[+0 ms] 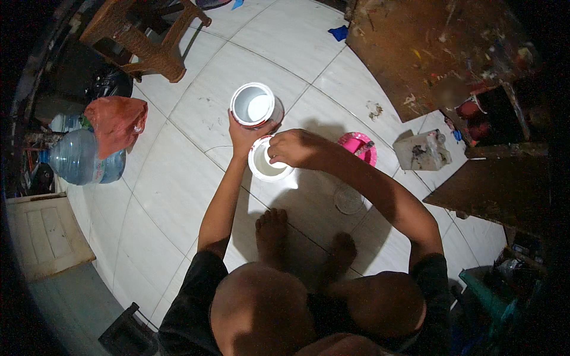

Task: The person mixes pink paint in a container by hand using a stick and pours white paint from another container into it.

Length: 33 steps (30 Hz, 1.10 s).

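My left hand [245,135] is wrapped round the lower side of a white paint can [278,110], whose open mouth faces up and shows a pale inside. Just nearer to me is a second white open can [253,165], with some pale stuff low inside it. My right hand [292,148] reaches over this nearer can, its fingers curled at the rim and partly inside the mouth. The fingertips look closed on the rim, and the two cans sit close together. Beyond my right wrist lies a bright pink round dish [367,155] with a dark stick-like thing across it.
A clear round lid [348,199] lies on the white tiled floor [178,148] near my feet. At left are a brown stool [151,56], a red plastic bag [117,121] and a big blue water bottle [83,157]. Right are a stained wooden board [427,53] and a dirty clear container [421,149].
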### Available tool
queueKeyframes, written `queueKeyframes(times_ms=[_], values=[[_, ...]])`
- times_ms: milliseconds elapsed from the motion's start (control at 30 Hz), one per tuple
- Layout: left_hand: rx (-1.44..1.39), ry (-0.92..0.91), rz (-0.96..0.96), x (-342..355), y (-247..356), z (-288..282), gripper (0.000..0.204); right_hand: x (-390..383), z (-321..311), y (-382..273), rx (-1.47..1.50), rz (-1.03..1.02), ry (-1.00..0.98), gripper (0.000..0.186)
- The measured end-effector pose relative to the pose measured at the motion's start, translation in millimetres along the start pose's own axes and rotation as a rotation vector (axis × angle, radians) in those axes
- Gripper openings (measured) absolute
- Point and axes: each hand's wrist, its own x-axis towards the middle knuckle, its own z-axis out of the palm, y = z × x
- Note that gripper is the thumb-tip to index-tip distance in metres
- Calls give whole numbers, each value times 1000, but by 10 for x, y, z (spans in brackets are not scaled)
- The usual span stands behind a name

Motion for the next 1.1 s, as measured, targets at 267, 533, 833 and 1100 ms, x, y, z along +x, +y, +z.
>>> queueKeyframes(times_ms=[267,533,833,1100], values=[[87,108,58,-645,19,135,98,-325,-462,-505,-34,37,17,24],[346,-137,410,-302,783,387,107,-1013,-948,-1176,-86,649,214,17],[522,-639,630,-16,1535,719,110,-1568,-1074,-1647,-39,827,674,12],[676,-765,738,96,1726,1065,112,-1870,-1393,-1811,-202,788,737,18]])
